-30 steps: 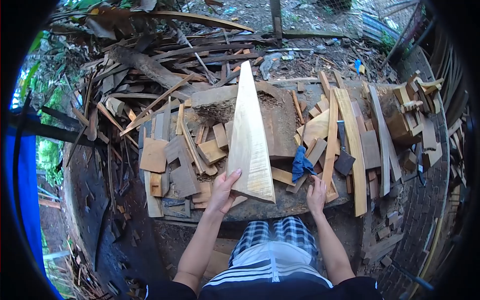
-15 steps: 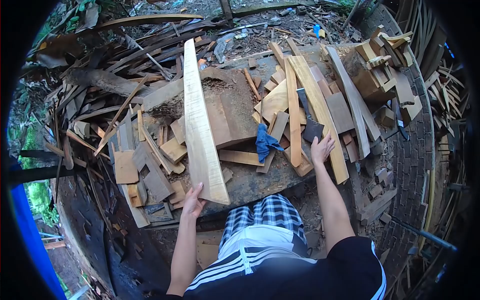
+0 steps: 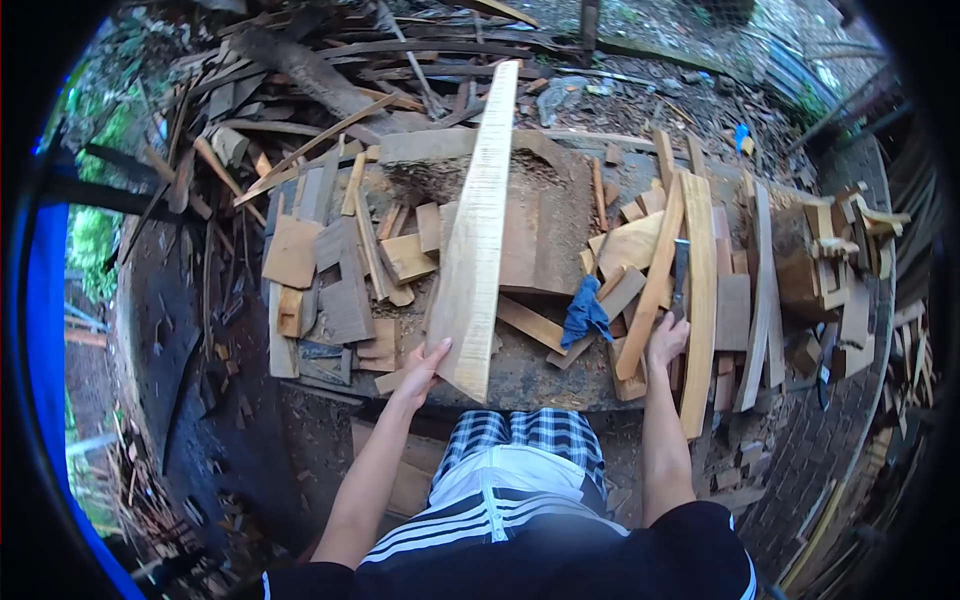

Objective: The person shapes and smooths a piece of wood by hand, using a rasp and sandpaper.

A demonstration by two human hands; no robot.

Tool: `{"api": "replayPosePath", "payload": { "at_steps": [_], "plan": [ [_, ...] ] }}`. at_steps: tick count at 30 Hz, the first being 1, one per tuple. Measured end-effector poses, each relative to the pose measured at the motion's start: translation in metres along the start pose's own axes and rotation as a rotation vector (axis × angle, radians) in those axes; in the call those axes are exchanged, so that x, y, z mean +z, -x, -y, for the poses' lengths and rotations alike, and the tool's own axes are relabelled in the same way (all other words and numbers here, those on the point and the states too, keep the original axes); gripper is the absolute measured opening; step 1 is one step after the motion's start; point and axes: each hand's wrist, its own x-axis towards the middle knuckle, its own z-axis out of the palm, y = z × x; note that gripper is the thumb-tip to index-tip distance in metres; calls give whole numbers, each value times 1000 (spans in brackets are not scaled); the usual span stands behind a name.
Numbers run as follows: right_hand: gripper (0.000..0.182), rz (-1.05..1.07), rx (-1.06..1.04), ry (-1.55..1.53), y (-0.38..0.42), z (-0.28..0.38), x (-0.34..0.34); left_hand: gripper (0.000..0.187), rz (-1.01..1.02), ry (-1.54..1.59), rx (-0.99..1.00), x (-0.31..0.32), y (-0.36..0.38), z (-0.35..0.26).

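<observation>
A long, pale, tapered wooden board (image 3: pixel 480 240) stands slanted over the bench, its narrow end pointing away from me. My left hand (image 3: pixel 425 370) grips its wide lower end, thumb on the face. My right hand (image 3: pixel 668 340) has its fingers curled over the near end of a dark tool (image 3: pixel 681 268) with a long narrow metal strip. That tool lies between two long wooden strips, a brown one (image 3: pixel 652 285) on the left and a yellowish one (image 3: pixel 701 300) on the right. The end under my fingers is mostly hidden.
A crumpled blue cloth (image 3: pixel 585 315) lies on offcuts left of my right hand. A large timber block (image 3: pixel 540 230) sits behind the board. Small wood blocks (image 3: pixel 292 250) cover the bench's left side. More cut pieces (image 3: pixel 830 250) are stacked at right, with scrap wood (image 3: pixel 330 85) beyond.
The view has turned left. The board's top now leans right instead of left, still in my left hand. My right hand has gone from spread fingers beside the dark tool to fingers closed over it.
</observation>
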Motion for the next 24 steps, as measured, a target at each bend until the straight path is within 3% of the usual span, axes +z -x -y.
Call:
{"api": "replayPosePath", "payload": {
  "at_steps": [2, 6, 8, 10, 14, 16, 20, 22, 24],
  "plan": [
    [35, -19, -204, -46, 3, 73, -19, 60, -31, -131, 4, 6, 4, -3],
    [44, 433, -673, -304, 54, 197, -11, 62, -54, -49, -23, 35, 4, 8],
    [53, 570, -1061, -193, 88, 244, -18, 61, -66, -18, -16, 53, 11, 10],
    [53, 614, -1293, -108, 116, 258, -15, 62, -49, 34, 5, 58, 11, 18],
    [48, 598, -1425, 5, 120, 249, -3, 70, -148, -227, 217, 52, -1, 29],
    [46, 551, -1463, 17, 114, 250, 7, 82, -279, -613, 503, 52, 2, 19],
    [39, 326, -1293, 79, 53, 314, 79, 92, -235, -920, 491, 65, 2, -14],
    [37, 307, -1246, 77, 32, 338, 116, 94, -233, -1045, 669, 74, -6, -23],
    [36, 300, -1271, 74, 27, 340, 122, 89, -233, -1070, 685, 82, -10, -33]
  ]
}}
